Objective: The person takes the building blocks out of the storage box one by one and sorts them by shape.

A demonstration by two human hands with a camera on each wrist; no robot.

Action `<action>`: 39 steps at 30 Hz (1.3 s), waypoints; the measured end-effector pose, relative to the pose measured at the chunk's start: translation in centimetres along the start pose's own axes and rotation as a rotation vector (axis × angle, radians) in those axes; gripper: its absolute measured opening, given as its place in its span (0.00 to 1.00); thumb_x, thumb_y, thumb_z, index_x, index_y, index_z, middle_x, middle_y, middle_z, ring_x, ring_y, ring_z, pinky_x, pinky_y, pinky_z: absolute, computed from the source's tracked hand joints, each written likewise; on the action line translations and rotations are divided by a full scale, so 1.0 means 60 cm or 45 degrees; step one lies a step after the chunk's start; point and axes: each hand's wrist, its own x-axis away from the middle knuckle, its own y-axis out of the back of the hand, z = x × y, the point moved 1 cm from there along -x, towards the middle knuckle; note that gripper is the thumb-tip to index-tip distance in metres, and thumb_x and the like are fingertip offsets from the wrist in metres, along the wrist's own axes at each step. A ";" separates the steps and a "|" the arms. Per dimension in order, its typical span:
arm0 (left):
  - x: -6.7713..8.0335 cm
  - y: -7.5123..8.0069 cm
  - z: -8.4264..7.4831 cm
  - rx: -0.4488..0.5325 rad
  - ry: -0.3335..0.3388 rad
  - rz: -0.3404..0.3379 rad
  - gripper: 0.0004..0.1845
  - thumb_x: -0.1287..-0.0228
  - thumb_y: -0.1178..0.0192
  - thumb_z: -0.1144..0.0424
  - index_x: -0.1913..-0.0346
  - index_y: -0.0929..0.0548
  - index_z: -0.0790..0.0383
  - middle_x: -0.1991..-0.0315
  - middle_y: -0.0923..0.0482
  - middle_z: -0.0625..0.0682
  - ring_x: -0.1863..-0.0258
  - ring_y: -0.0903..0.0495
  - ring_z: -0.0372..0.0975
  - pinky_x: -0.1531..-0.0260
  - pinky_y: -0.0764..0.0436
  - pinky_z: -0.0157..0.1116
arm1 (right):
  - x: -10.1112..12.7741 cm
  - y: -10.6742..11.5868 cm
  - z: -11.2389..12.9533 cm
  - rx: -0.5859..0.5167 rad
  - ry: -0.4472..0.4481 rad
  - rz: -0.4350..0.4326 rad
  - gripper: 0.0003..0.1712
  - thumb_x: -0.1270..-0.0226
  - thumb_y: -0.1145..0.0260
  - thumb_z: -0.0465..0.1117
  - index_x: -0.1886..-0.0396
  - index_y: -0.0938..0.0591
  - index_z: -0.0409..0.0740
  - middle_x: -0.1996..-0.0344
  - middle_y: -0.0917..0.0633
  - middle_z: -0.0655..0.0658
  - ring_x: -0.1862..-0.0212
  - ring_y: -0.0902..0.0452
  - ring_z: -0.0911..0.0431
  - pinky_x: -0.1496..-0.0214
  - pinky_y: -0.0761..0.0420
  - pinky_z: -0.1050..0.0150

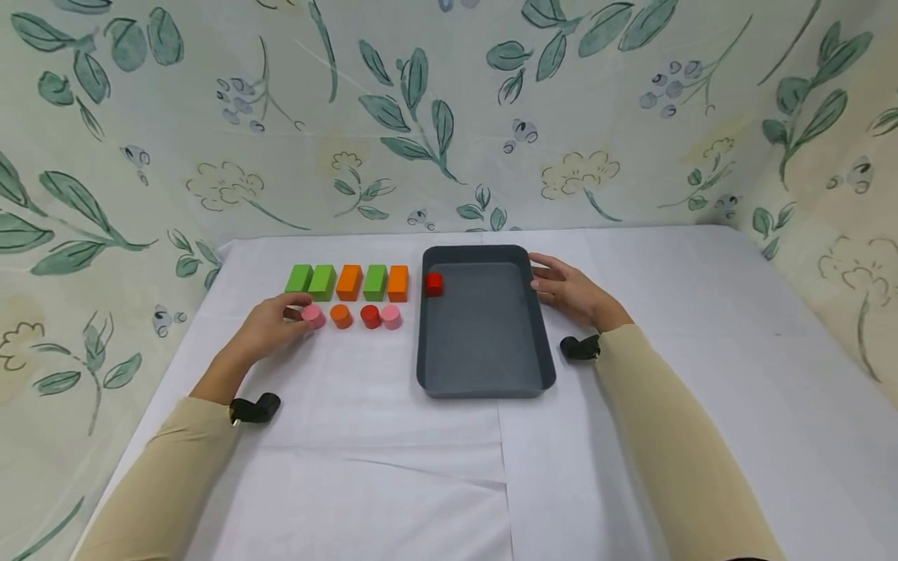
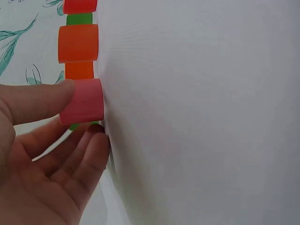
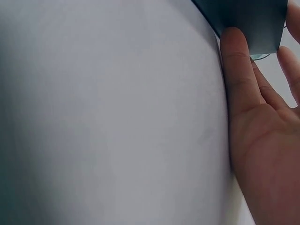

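Left hand [image 1: 270, 327] pinching pink cylinder [image 1: 312, 315], right hand [image 1: 570, 290] open, fingers touching grey tray [image 1: 484, 382]

The table [image 1: 393, 483] wears a white cloth, matt and faintly creased, with a fine weave. On it the dark grey tray [image 1: 484, 382] looks like smooth matt plastic. Left of the tray, the pink cylinder [image 2: 84, 101] seems smoothly painted, perhaps wood.

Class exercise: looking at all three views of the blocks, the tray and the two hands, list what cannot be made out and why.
- Left hand fingertips on the pink cylinder: head view, hidden under the hand.
- Green blocks: left wrist view, mostly hidden behind the cylinders.
- Tray: right wrist view, cut off by the top edge; its red block unseen there.
- Right hand: right wrist view, cut off at the right edge.
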 end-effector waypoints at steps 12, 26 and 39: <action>0.022 0.029 -0.089 0.017 -0.472 -0.575 0.17 0.30 0.45 0.64 0.41 0.24 0.64 0.43 0.24 0.59 0.50 0.21 0.51 0.51 0.17 0.52 | 0.002 -0.002 0.002 0.017 -0.001 0.024 0.41 0.24 0.44 0.36 0.19 0.52 0.56 0.19 0.52 0.42 0.19 0.51 0.45 0.19 0.46 0.47; -0.025 -0.011 -0.226 -0.026 -0.560 -0.202 0.15 0.31 0.43 0.63 0.44 0.19 0.62 0.44 0.20 0.55 0.50 0.20 0.47 0.50 0.16 0.44 | -0.002 0.005 0.001 0.039 -0.013 0.021 0.42 0.25 0.42 0.39 0.19 0.52 0.59 0.19 0.52 0.42 0.19 0.51 0.45 0.19 0.46 0.46; -0.084 -0.079 -0.287 -0.422 -0.565 0.002 0.16 0.31 0.44 0.62 0.43 0.18 0.61 0.45 0.20 0.53 0.50 0.21 0.46 0.47 0.17 0.42 | -0.004 0.003 0.002 0.020 -0.022 -0.008 0.42 0.26 0.41 0.38 0.20 0.50 0.57 0.19 0.51 0.42 0.19 0.51 0.46 0.19 0.45 0.47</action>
